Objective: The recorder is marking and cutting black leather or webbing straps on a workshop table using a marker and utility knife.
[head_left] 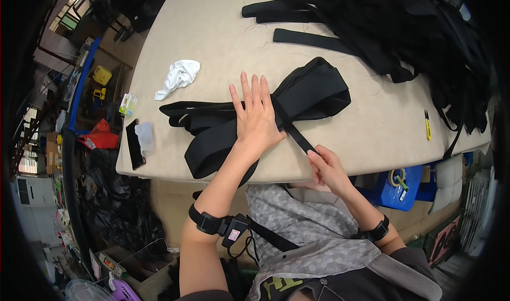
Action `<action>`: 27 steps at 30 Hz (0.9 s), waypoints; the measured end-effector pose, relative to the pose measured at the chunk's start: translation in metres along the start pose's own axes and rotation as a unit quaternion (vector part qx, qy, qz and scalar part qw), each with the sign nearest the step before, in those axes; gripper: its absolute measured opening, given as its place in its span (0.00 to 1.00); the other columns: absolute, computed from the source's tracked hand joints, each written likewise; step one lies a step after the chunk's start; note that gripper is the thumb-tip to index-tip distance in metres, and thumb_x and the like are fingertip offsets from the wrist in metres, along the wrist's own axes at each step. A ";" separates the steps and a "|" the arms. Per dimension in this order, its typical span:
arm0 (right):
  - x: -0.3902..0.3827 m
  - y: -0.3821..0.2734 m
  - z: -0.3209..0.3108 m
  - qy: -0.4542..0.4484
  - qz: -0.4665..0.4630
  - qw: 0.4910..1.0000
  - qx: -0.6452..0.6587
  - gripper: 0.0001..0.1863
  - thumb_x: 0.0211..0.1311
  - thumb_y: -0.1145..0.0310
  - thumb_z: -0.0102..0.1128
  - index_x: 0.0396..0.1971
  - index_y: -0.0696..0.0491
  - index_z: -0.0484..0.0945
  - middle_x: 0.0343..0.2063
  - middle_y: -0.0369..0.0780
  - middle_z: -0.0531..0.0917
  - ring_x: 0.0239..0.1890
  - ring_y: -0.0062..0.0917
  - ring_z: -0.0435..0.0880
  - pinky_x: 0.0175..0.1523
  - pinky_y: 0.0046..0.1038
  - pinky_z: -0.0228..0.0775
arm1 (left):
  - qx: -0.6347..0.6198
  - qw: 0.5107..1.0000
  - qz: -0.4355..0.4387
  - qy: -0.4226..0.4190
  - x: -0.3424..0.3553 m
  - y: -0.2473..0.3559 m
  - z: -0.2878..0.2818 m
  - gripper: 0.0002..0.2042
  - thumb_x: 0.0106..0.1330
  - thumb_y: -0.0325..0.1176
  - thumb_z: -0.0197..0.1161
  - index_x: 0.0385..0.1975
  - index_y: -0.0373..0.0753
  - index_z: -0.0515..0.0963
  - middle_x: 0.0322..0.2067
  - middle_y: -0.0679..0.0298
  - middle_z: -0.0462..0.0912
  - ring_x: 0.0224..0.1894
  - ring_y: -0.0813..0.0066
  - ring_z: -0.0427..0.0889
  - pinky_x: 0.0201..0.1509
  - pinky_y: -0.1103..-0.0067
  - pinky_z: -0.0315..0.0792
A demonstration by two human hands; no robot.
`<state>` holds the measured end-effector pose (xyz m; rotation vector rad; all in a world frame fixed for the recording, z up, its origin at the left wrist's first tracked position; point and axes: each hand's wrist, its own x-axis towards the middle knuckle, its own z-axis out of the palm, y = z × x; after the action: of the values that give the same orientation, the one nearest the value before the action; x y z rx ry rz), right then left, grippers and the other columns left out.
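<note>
A bundle of folded black fabric straps [313,93] lies across the cream-covered table [372,136], gathered at its middle like a bow. Flat on that middle presses my left hand [257,118], its fingers stretched out and pointing away from me. A narrow black strap [298,135] runs from the bundle's waist toward the near table edge. Its near end is pinched between the thumb and fingers of my right hand [326,168], and the strap looks taut. Part of the bundle is hidden under my left hand and forearm.
A large heap of black straps [382,30] covers the far right. Yellow-handled snips [427,126] lie near the right edge. Crumpled white cloth [179,78], a dark phone [136,144] and a tissue pack [127,104] sit at the left. A blue stool [393,192] stands below the table.
</note>
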<state>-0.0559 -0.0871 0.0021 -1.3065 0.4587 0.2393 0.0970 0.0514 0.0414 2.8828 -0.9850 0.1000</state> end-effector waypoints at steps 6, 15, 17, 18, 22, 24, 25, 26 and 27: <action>-0.010 -0.028 0.013 0.012 -0.084 0.995 -0.058 0.14 0.66 0.66 0.50 0.21 0.55 0.70 0.11 0.26 0.62 0.13 0.07 0.57 0.18 0.14 0.46 | 0.013 1.000 -0.011 -0.016 -0.002 0.001 0.007 0.57 0.34 0.50 0.73 0.61 0.22 0.48 0.64 0.41 0.46 0.68 0.41 0.31 0.66 0.48 0.25; 0.076 -0.097 0.041 -0.076 -0.073 0.994 0.004 0.14 0.66 0.64 0.47 0.26 0.60 0.71 0.09 0.33 0.69 0.06 0.13 0.61 0.11 0.17 0.48 | -0.068 0.995 0.021 0.068 -0.003 0.000 0.012 0.52 0.36 0.50 0.70 0.56 0.16 0.53 0.61 0.34 0.50 0.68 0.38 0.35 0.65 0.46 0.27; 0.090 -0.107 0.036 -0.106 0.034 0.993 -0.039 0.15 0.67 0.63 0.46 0.31 0.61 0.72 0.11 0.35 0.72 0.08 0.13 0.63 0.12 0.17 0.49 | -0.023 1.000 0.017 0.009 -0.002 -0.007 0.004 0.55 0.35 0.52 0.71 0.56 0.15 0.52 0.60 0.33 0.49 0.67 0.37 0.35 0.66 0.48 0.28; 0.088 -0.115 0.031 -0.123 0.038 0.990 -0.052 0.18 0.67 0.62 0.44 0.44 0.63 0.71 0.14 0.36 0.74 0.10 0.13 0.65 0.14 0.16 0.51 | -0.077 0.995 0.059 0.004 -0.003 -0.015 0.005 0.56 0.35 0.54 0.72 0.56 0.14 0.52 0.61 0.33 0.49 0.67 0.37 0.34 0.67 0.50 0.29; 0.094 -0.131 0.042 -0.012 -0.176 0.967 -0.186 0.25 0.68 0.62 0.43 0.61 0.59 0.58 0.19 0.40 0.77 0.16 0.16 0.70 0.22 0.18 0.62 | -0.027 0.991 0.078 -0.103 -0.016 -0.050 -0.022 0.62 0.34 0.68 0.66 0.57 0.14 0.50 0.60 0.33 0.51 0.67 0.38 0.35 0.67 0.49 0.29; 0.083 -0.149 0.058 0.080 -0.371 0.862 -0.336 0.26 0.68 0.60 0.44 0.61 0.55 0.58 0.29 0.40 0.79 0.30 0.21 0.75 0.40 0.24 0.67 | 0.054 0.990 0.065 -0.114 -0.027 -0.066 -0.035 0.66 0.31 0.74 0.61 0.59 0.16 0.49 0.60 0.35 0.53 0.67 0.39 0.37 0.64 0.43 0.28; 0.079 -0.157 0.073 0.124 -0.437 0.783 -0.424 0.26 0.66 0.58 0.46 0.62 0.50 0.59 0.35 0.42 0.78 0.44 0.29 0.73 0.57 0.33 0.58 | 0.033 0.995 0.061 -0.075 -0.036 -0.078 -0.031 0.69 0.27 0.77 0.60 0.59 0.16 0.49 0.60 0.35 0.53 0.67 0.38 0.39 0.65 0.46 0.29; 0.091 -0.148 0.075 0.169 -0.480 0.688 -0.518 0.26 0.66 0.56 0.45 0.62 0.46 0.59 0.41 0.42 0.77 0.51 0.32 0.68 0.62 0.38 0.50 | 0.014 0.993 0.066 -0.094 -0.033 -0.080 -0.030 0.70 0.26 0.78 0.59 0.59 0.16 0.48 0.61 0.35 0.53 0.67 0.39 0.41 0.66 0.48 0.31; 0.113 -0.124 0.074 0.209 -0.510 0.578 -0.601 0.26 0.66 0.54 0.44 0.62 0.43 0.60 0.47 0.43 0.75 0.59 0.35 0.64 0.66 0.43 0.42 | -0.006 0.991 0.071 -0.113 -0.031 -0.080 -0.029 0.71 0.25 0.79 0.58 0.59 0.17 0.48 0.61 0.35 0.52 0.67 0.39 0.42 0.67 0.49 0.32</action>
<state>0.1102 -0.0564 0.0728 -2.7823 -0.2718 -0.9635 0.1209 0.1362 0.0616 2.8565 -1.2218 -0.2271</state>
